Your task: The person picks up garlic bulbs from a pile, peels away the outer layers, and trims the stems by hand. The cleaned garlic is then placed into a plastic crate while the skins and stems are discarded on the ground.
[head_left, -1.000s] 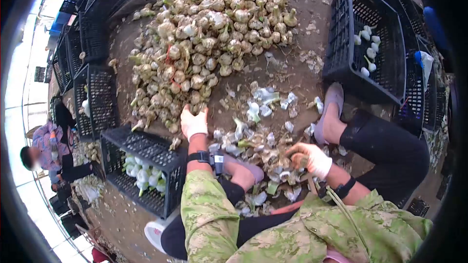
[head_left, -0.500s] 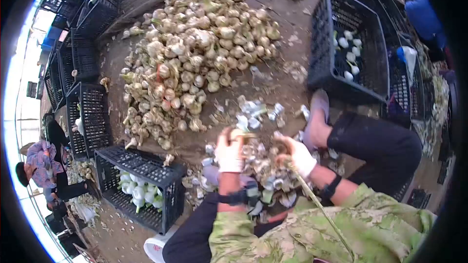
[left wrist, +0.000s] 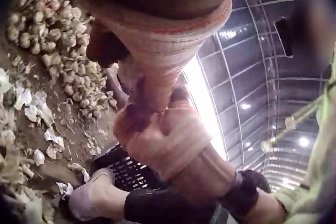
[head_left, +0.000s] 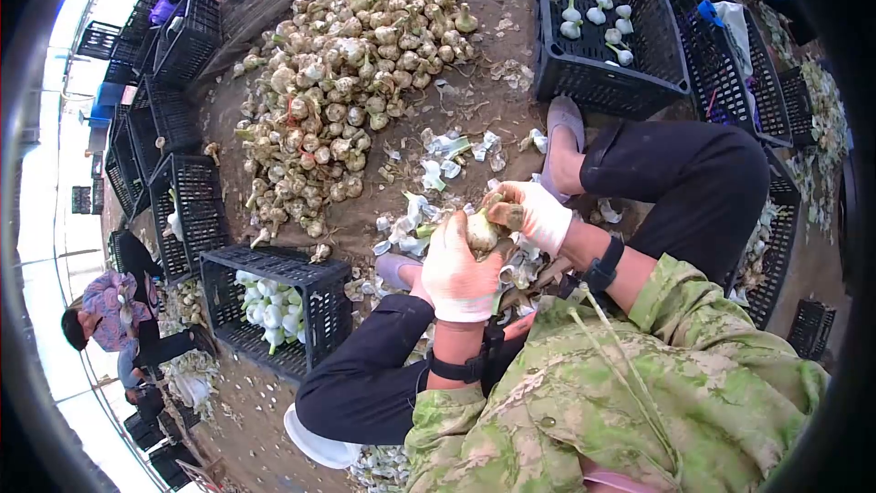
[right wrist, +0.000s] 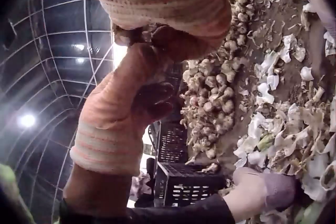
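In the head view a pale garlic bulb (head_left: 481, 232) is held between both gloved hands, over the peelings between the feet. The left hand (head_left: 459, 272) grips it from the left with curled fingers. On the right, the right hand (head_left: 531, 214) pinches its upper side with thumb and fingers. Both wrist views show the hands meeting, the left hand (left wrist: 152, 56) and right hand (left wrist: 165, 137) in one, the right hand (right wrist: 173, 19) and left hand (right wrist: 113, 113) in the other; the bulb is hidden there.
A large heap of unpeeled garlic (head_left: 342, 82) lies ahead. White bulbs sit in a black crate (head_left: 598, 68) at upper right and another crate (head_left: 324, 297) at left. Peelings (head_left: 438, 160) litter the ground. Another person (head_left: 119, 310) is at far left, near stacked crates.
The left hand has moved from the heap's edge over to the right hand, and both now hold a bulb. The head view has shifted, so the right crate appears farther left and higher.
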A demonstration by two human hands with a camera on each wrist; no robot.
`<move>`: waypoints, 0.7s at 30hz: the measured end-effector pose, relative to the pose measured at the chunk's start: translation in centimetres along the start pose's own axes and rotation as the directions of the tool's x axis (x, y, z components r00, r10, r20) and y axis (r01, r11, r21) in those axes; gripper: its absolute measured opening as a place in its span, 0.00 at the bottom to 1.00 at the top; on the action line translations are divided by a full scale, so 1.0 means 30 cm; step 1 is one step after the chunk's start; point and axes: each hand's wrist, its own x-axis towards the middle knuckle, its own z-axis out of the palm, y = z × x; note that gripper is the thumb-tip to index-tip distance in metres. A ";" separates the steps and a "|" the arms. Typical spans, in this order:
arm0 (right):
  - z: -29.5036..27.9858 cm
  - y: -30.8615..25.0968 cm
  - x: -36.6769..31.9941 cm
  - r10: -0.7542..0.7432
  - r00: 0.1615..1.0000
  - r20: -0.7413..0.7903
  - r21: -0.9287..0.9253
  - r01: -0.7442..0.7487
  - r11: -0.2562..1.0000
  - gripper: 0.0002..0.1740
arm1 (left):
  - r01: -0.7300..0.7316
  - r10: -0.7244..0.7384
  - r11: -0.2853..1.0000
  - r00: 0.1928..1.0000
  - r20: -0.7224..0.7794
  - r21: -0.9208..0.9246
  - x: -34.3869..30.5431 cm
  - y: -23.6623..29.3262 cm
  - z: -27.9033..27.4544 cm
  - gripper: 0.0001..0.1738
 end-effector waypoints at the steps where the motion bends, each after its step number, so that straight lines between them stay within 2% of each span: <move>1: -0.005 -0.005 -0.003 0.065 0.998 0.009 0.006 -0.065 0.998 0.10 | -0.001 0.001 1.000 1.000 -0.005 0.006 0.000 0.004 -0.008 0.40; 2: -0.007 -0.007 -0.004 0.130 0.991 0.017 0.011 -0.130 0.991 0.10 | -0.005 0.005 0.999 1.000 0.009 0.053 0.003 0.006 -0.016 0.39; 4: -0.001 0.000 -0.011 0.092 0.995 0.032 0.042 -0.093 0.995 0.11 | -0.009 0.007 0.995 1.000 0.025 0.102 0.003 0.015 -0.030 0.38; 6: -0.004 0.008 -0.009 0.054 0.998 0.044 0.072 -0.057 0.996 0.12 | 0.064 -0.064 0.998 0.998 0.010 -0.022 0.001 0.027 -0.041 0.36; 7: -0.008 0.011 -0.004 0.003 0.996 0.086 -0.005 -0.002 1.000 0.11 | 0.063 -0.063 0.998 0.998 0.010 -0.020 -0.001 0.025 -0.042 0.36; 8: -0.017 0.012 0.002 -0.049 0.990 0.129 -0.083 0.060 0.995 0.11 | 0.020 -0.022 0.997 1.000 0.018 0.069 -0.001 0.022 -0.037 0.35; 10: 0.000 0.012 -0.004 0.037 0.998 0.057 -0.063 -0.034 0.997 0.15 | -0.031 0.026 0.979 0.999 0.027 0.201 -0.002 0.034 -0.021 0.34; 11: -0.050 0.032 0.036 -0.232 0.901 0.367 -0.600 0.420 0.681 0.15 | -0.046 0.040 0.957 0.999 0.027 0.285 -0.013 0.042 -0.021 0.34; 12: -0.041 0.084 0.033 -0.355 0.887 0.294 -0.204 0.421 0.884 0.14 | -0.064 0.062 0.968 0.998 0.019 0.242 -0.018 0.050 -0.034 0.35; 13: -0.061 0.090 0.030 -0.222 0.952 0.210 -0.327 0.282 0.902 0.16 | -0.047 0.039 0.963 0.999 0.034 0.264 -0.016 0.052 -0.028 0.34; 14: -0.042 -0.004 -0.011 -0.206 0.955 0.215 -0.635 0.297 0.714 0.11 | -0.002 -0.016 0.967 0.998 0.069 0.256 -0.009 0.080 -0.042 0.33; 15: -0.070 0.100 0.035 -0.088 0.980 0.179 -0.247 0.131 0.960 0.13 | -0.093 0.089 0.970 0.996 0.029 0.226 -0.007 0.049 -0.023 0.33; 16: -0.059 0.092 0.031 -0.143 0.982 0.120 -0.533 0.185 0.825 0.17 | -0.078 0.076 0.958 0.997 0.019 0.276 -0.014 0.014 -0.012 0.31; 18: -0.061 0.075 0.002 -0.136 0.980 0.146 -0.389 0.183 0.903 0.19 | -0.131 0.070 0.960 0.968 0.239 0.248 0.032 0.120 -0.095 0.23; 19: -0.067 0.065 -0.006 -0.142 0.981 0.133 -0.387 0.184 0.903 0.19 | -0.143 0.082 0.960 0.966 0.247 0.242 0.045 0.123 -0.091 0.23; 21: -0.062 0.063 -0.021 0.131 0.991 0.033 -0.175 -0.123 0.977 0.20 | -0.184 0.093 0.954 0.931 0.352 0.235 0.063 0.102 -0.105 0.26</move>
